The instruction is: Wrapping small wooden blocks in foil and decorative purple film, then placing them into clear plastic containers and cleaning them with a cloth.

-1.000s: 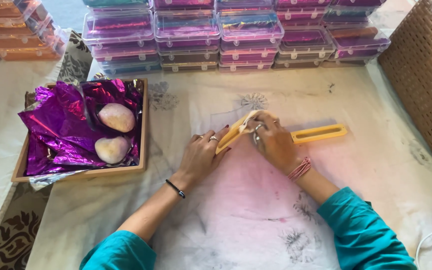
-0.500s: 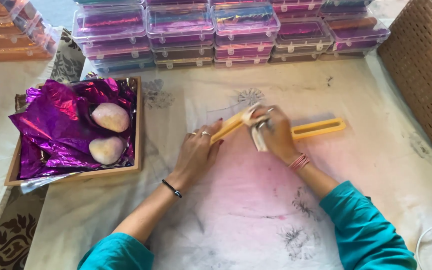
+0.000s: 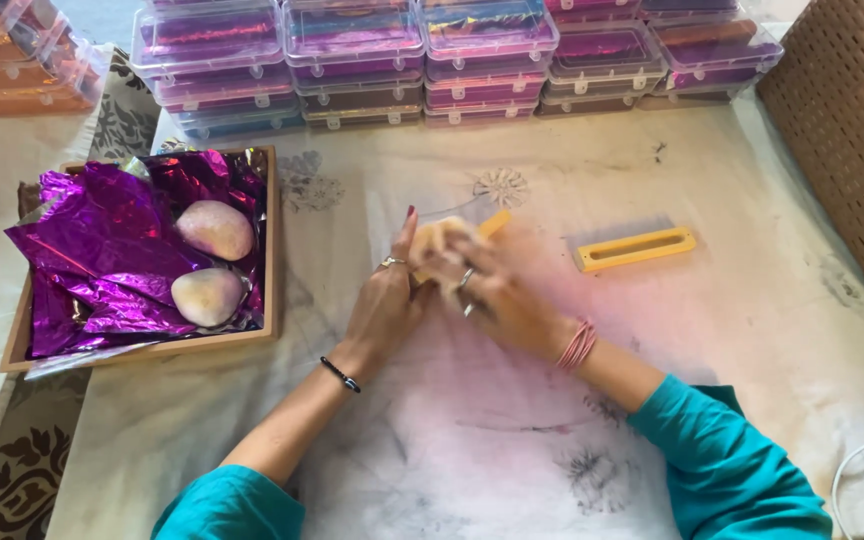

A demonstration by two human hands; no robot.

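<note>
Far left: wooden tray [image 3: 272,250] lined with crumpled purple foil [image 3: 102,250]; two pale egg-shaped lumps [image 3: 214,229] lie in it, one behind the other, not touching. Tray sits well left of both hands.

Centre: left hand [image 3: 387,300] comes in from lower left, fingers pointing up and slightly right, curled against a pale yellowish lump [image 3: 439,240] held just above the cloth-covered bench [image 3: 472,440]. Ring on one finger, dark band at the wrist.

Right hand [image 3: 497,300] comes in from lower right, blurred by motion; it presses on the same lump from the right side, fingers folded over it. Both hands are thus closed together on the lump, which sits between them, at their upper edge. A yellow stick-like piece [image 3: 495,222] pokes out past the lump, long axis running up and right.

Right of the hands: yellow rectangular frame mould [image 3: 635,249] lies flat on the bench, long axis nearly left-right, slightly raised at the right end. Clear of both hands; the right hand is nearer.

Back edge: stacked clear plastic boxes [image 3: 352,50]. Far right: woven basket [image 3: 842,120].
</note>
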